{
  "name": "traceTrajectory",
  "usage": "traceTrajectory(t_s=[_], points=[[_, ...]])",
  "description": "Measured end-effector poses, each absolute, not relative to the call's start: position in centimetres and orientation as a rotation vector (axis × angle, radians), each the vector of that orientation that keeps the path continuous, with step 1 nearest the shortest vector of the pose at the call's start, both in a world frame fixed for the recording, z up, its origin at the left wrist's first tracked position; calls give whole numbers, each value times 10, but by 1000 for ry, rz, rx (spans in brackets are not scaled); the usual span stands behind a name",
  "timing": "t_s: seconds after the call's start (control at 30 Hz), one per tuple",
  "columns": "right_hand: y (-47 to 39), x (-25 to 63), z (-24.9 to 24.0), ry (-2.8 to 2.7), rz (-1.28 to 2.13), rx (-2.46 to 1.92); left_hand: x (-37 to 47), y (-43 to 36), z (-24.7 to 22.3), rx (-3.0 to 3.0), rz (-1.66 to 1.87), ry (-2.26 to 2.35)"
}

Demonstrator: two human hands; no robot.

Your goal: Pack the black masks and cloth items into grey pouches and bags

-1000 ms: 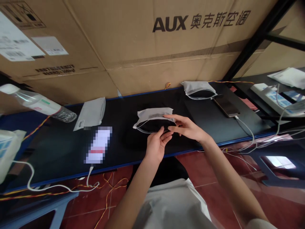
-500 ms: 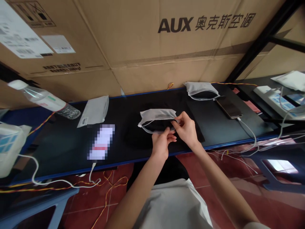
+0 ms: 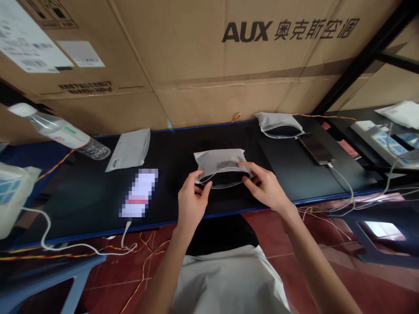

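A frosted zip bag (image 3: 221, 158) lies on the black table in front of me, its mouth gaping towards me and dark inside. Small print shows on its upper face. My left hand (image 3: 193, 198) has thumb and fingers around the bag's left corner, by the zip's end. At the right corner, my right hand (image 3: 265, 185) rests its index finger on the upper face, with the thumb at the lower edge of the mouth. Some fingertips are hidden behind the bag's edge.
A flat zip bag (image 3: 129, 149), a blurred-out phone (image 3: 139, 194) and a tilted water bottle (image 3: 65, 133) are to the left. Another gaping zip bag (image 3: 278, 122) and a cabled dark phone (image 3: 316, 149) lie right. A big carton (image 3: 196, 56) stands behind the table.
My left hand has moved from the bag's right side to its left corner. My right hand has shifted slightly right and down, its fingers more spread along the right corner.
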State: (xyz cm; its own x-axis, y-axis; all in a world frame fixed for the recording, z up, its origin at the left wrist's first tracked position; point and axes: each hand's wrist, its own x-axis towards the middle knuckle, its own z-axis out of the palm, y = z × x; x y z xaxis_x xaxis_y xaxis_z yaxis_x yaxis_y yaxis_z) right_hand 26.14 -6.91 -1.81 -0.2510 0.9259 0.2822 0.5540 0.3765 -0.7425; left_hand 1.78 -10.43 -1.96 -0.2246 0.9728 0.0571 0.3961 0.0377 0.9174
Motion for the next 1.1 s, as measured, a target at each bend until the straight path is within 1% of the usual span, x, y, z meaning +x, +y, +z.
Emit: traceTrajectory(t_s=[0.1, 0.27, 0.53, 0.67, 0.77, 0.83, 0.97, 1.1], points=[[-70, 261, -22, -1911, 626, -1268, 9, -104, -23, 1389, 1174, 1608], [-71, 261, -24, -1934, 515, -1297, 6, -102, -25, 1425, 1345, 1725], [-65, 254, -28, -1990, 281, -1374, 1, -96, -34, 1486, 1279, 1836], [-61, 253, -36, -1982, 191, -1393, -5, -93, -33, 1480, 1221, 1721], [-60, 255, -38, -1957, 248, -1389, -7, -93, -32, 1454, 1216, 1639], [-61, 257, -37, -1955, 250, -1375, -5, -94, -32, 1486, 1256, 1670], [-64, 254, -34, -1923, 64, -1337, 2, -95, -35, 1476, 1382, 1703], [-66, 250, -37, -1854, -58, -1288, 6, -97, -34, 1238, 1397, 1528]])
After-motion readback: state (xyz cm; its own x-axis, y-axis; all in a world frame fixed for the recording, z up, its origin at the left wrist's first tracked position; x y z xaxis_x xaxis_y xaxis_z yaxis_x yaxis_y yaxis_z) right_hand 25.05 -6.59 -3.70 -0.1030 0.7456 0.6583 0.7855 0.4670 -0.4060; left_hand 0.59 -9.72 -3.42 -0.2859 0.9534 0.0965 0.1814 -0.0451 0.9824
